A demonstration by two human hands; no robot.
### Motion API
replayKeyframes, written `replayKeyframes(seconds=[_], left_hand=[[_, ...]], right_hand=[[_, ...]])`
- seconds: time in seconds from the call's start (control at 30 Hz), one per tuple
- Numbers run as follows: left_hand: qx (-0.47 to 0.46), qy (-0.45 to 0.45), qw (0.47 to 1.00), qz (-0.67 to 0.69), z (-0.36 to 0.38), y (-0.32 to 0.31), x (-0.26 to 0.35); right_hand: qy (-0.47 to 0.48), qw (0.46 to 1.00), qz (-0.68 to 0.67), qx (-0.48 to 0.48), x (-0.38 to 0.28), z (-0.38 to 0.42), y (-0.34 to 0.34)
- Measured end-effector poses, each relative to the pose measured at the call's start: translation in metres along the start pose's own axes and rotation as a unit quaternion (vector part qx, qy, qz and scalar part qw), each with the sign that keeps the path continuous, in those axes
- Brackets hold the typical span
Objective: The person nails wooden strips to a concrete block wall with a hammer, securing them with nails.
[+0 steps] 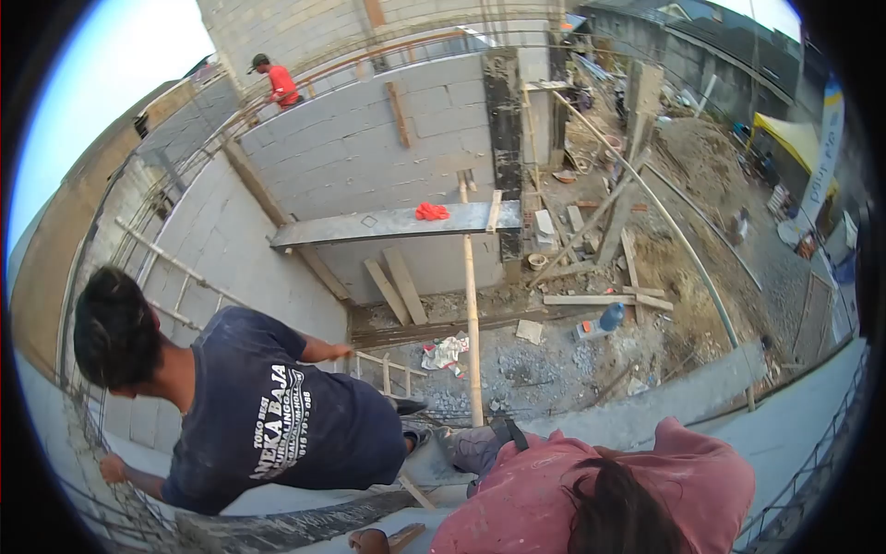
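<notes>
Your fingers: out of view, so spread and grip can't be told | Nearest, probably: short brown wooden piece (406,536), view's bottom edge, offset from fingers unclear | Risk: nudging it unseen could knock it down.

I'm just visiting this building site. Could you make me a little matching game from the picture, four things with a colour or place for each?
Things:
1. Crumpled bundle
2. Large bottle
3. Bamboo pole
4. T-shirt with white lettering

Colours and places:
A. Dark blue, worn by a person at lower left
B. Nearly upright in the picture, reaching the grey beam
C. Red, lying on the grey beam
D. Clear blue, down at ground level

Pairs: 1-C, 2-D, 3-B, 4-A
</notes>
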State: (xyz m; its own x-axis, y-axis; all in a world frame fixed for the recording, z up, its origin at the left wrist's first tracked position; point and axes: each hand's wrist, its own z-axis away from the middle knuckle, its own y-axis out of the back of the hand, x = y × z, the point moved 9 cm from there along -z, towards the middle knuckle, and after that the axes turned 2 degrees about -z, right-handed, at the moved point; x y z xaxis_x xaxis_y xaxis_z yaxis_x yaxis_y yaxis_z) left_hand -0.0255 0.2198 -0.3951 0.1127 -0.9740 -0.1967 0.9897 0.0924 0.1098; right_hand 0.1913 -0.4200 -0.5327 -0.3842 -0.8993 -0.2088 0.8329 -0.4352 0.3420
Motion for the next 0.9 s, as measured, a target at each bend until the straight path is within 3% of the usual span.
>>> replayKeyframes(seconds=[0.2,0.43,0.57,0.9], left_hand=[[0.046,-0.024,0.996,0.074,-0.001,-0.017,0.002],[0.058,-0.028,0.992,0.106,-0.006,-0.030,0.005],[0.055,-0.018,0.992,0.109,-0.011,-0.034,0.003],[0.065,0.016,0.985,0.160,-0.003,-0.033,-0.005]], right_hand=[[0.074,0.997,0.022,0.027,-0.088,-0.011,0.016],[0.206,0.976,-0.021,0.070,-0.197,0.047,0.052],[0.202,0.970,-0.077,0.114,-0.181,0.063,0.087],[0.049,0.971,-0.167,0.166,-0.040,0.060,0.172]])
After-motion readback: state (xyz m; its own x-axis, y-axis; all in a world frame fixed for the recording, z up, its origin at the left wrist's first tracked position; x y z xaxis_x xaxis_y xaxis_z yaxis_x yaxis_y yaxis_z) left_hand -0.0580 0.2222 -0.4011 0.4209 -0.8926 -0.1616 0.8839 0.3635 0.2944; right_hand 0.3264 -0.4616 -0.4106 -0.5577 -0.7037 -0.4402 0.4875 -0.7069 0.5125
